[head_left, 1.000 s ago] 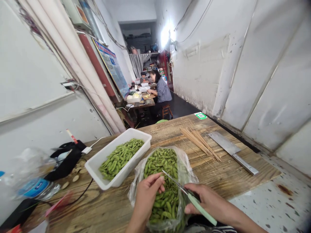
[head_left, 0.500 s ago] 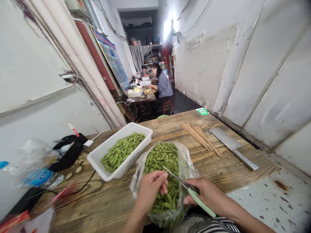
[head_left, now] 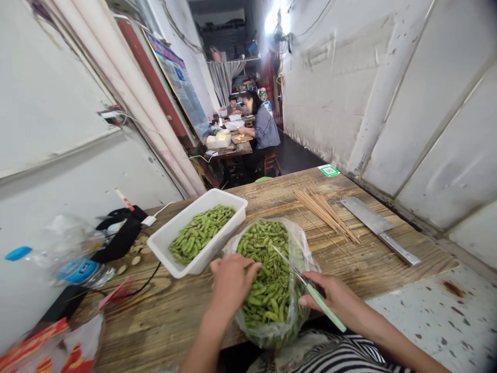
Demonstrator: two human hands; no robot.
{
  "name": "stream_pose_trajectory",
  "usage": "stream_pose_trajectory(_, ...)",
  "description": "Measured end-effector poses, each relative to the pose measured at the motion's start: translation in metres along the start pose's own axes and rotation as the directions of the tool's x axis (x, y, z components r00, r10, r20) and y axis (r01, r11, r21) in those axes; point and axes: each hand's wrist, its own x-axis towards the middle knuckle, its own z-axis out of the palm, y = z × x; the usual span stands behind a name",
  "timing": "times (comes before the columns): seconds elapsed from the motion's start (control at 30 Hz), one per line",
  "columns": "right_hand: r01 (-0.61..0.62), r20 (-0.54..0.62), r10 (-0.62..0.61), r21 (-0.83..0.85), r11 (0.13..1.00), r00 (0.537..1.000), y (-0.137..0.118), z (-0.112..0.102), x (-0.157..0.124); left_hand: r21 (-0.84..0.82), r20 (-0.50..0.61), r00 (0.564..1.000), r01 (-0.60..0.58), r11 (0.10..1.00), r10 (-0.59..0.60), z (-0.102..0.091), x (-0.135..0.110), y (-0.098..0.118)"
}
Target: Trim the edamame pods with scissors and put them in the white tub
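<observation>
My right hand (head_left: 330, 295) grips a pair of scissors (head_left: 319, 299) with pale green handles. Their blades point up and left over a clear plastic bag (head_left: 306, 248) full of green edamame pods (head_left: 267, 290). Over the bag's left edge is my left hand (head_left: 233, 280), its fingers curled; whatever they may hold is hidden. Beyond it, a white plastic tub (head_left: 166, 235) contains more edamame pods (head_left: 202, 233).
A cleaver (head_left: 378, 228) and a bundle of thin wooden skewers (head_left: 328, 215) lie on the wooden table (head_left: 155, 321) at right. At left are a water bottle (head_left: 83, 272) and a black power strip (head_left: 58, 308). Two people sit at a farther table, one in a striped shirt (head_left: 267, 129).
My left hand has moved left from near the scissor tips to the bag's left edge. The scissors remain in my right hand. The view has shifted slightly.
</observation>
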Motion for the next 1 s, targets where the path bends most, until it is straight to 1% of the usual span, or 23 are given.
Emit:
stream_pose_trajectory(0.07, 0.006, 0.006, -0.006, 0.012, 1.000, 1.000, 0.000, 0.000, 0.000, -0.068, 0.032, 0.999, 0.013, 0.998, -0.011, 0.019, -0.008, 0.011)
stream_pose_trajectory(0.1, 0.011, 0.005, -0.011, 0.018, 1.000, 1.000, 0.000, 0.000, -0.001, -0.114, 0.032, 0.999, 0.025, 0.993, -0.021, 0.025, -0.009, 0.014)
stream_pose_trajectory(0.17, 0.020, -0.002, -0.020, 0.018, 1.000, 1.000, 0.000, 0.001, -0.001, -0.240, 0.054, 0.998, 0.045, 0.970, -0.033, 0.028, -0.009, 0.016)
stream_pose_trajectory(0.27, 0.030, 0.003, -0.030, 0.006, 1.000, 1.000, 0.002, 0.002, -0.001, -0.421, 0.118, 0.992, 0.086, 0.903, -0.040, 0.024, -0.007, 0.018)
stream_pose_trajectory(0.33, 0.034, 0.010, -0.034, 0.008, 0.999, 0.999, 0.002, 0.003, -0.001, -0.539, 0.134, 0.988, 0.139, 0.831, -0.078, 0.023, -0.008, 0.021)
stream_pose_trajectory(0.43, 0.040, 0.026, -0.040, 0.012, 0.999, 0.999, 0.000, 0.001, -0.002, -0.706, 0.207, 0.962, 0.272, 0.654, -0.177, 0.027, -0.013, 0.027)
stream_pose_trajectory(0.47, 0.042, 0.035, -0.042, 0.009, 0.999, 0.999, -0.002, 0.000, -0.003, -0.728, 0.232, 0.949, 0.314, 0.609, -0.212, 0.028, -0.015, 0.029)
stream_pose_trajectory(0.5, 0.043, 0.044, -0.044, 0.007, 0.999, 0.998, -0.004, -0.001, -0.004, -0.733, 0.248, 0.937, 0.347, 0.586, -0.245, 0.029, -0.016, 0.030)
stream_pose_trajectory(0.53, 0.045, 0.052, -0.045, 0.006, 0.999, 0.998, -0.006, -0.002, -0.004, -0.725, 0.252, 0.928, 0.368, 0.582, -0.274, 0.029, -0.017, 0.030)
stream_pose_trajectory(0.6, 0.048, 0.058, -0.049, 0.015, 0.999, 0.997, -0.010, -0.004, -0.006, -0.695, 0.245, 0.923, 0.380, 0.610, -0.295, 0.028, -0.019, 0.031)
stream_pose_trajectory(0.7, 0.054, 0.055, -0.055, 0.030, 0.998, 0.997, -0.013, -0.005, -0.006, -0.661, 0.232, 0.936, 0.352, 0.663, -0.265, 0.023, -0.020, 0.033)
stream_pose_trajectory(0.8, 0.057, 0.049, -0.058, 0.033, 0.998, 0.997, -0.013, -0.004, -0.006, -0.661, 0.231, 0.947, 0.322, 0.678, -0.225, 0.019, -0.021, 0.034)
stream_pose_trajectory(0.9, 0.047, 0.060, -0.049, 0.025, 0.999, 0.997, -0.012, -0.002, -0.007, -0.674, 0.290, 0.936, 0.347, 0.653, -0.198, 0.017, -0.021, 0.034)
stream_pose_trajectory(1.0, 0.048, 0.068, -0.050, 0.036, 0.998, 0.996, -0.010, 0.001, -0.007, -0.700, 0.383, 0.903, 0.420, 0.578, -0.192, 0.016, -0.021, 0.035)
